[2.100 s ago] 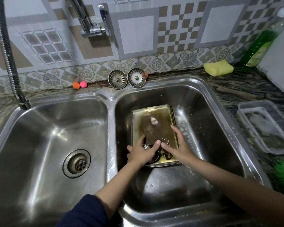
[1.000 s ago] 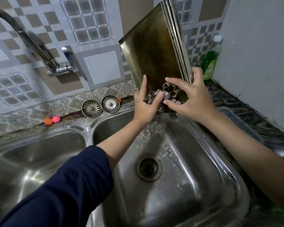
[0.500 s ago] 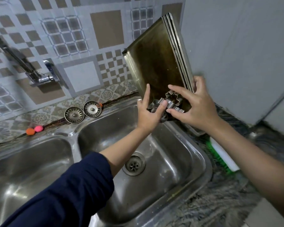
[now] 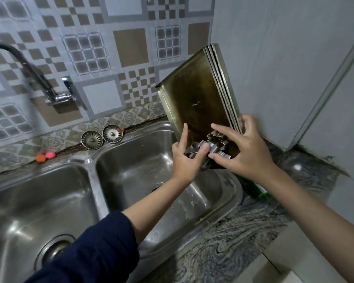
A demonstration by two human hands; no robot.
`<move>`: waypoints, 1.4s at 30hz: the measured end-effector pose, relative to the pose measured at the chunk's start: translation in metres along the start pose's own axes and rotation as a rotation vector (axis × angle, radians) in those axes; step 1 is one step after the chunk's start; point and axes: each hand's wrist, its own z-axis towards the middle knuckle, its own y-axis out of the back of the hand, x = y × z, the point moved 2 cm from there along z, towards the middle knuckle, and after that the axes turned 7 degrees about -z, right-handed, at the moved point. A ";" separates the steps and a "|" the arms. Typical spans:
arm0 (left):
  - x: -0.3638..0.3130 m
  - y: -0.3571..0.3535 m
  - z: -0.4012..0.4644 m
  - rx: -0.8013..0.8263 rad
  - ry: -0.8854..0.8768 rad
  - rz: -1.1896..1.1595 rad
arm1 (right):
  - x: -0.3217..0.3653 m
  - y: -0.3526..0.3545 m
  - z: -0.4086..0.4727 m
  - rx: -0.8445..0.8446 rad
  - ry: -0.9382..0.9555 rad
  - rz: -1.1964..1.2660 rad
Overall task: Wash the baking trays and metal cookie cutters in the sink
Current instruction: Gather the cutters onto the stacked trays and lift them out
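- Baking trays (image 4: 194, 101): stacked, standing tilted on end right of centre, long axis running up and back, over the right sink (image 4: 143, 174).
- Right hand (image 4: 241, 152): gripping the stack's right edge, nearer hand.
- Left hand (image 4: 185, 158): pinching cookie cutters (image 4: 211, 146) against the trays' lower end, forefinger raised.

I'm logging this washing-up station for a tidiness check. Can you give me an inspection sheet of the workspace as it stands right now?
Surface: double steel sink, both basins without dishes; marbled counter on the right.
Job's things: stack of baking trays held tilted above the right basin; cookie cutters pressed against the stack's lower end.
Clutter: two sink strainers, an orange and a pink ball on the back ledge; a green item beside the sink.
Hands: left hand pinches the cutters; right hand has its grip on the trays' edge.
Cables: nothing seen.
Surroundings: patterned tile wall, tap, grey panel.
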 end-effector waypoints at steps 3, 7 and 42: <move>-0.001 0.017 -0.017 -0.059 0.010 0.002 | 0.014 -0.006 -0.003 0.017 0.025 0.036; -0.003 0.050 -0.034 -0.132 0.038 0.013 | 0.039 -0.021 0.001 0.080 0.064 0.148; -0.096 0.438 -0.355 -0.769 0.647 0.532 | 0.462 -0.152 -0.117 0.818 -0.262 1.230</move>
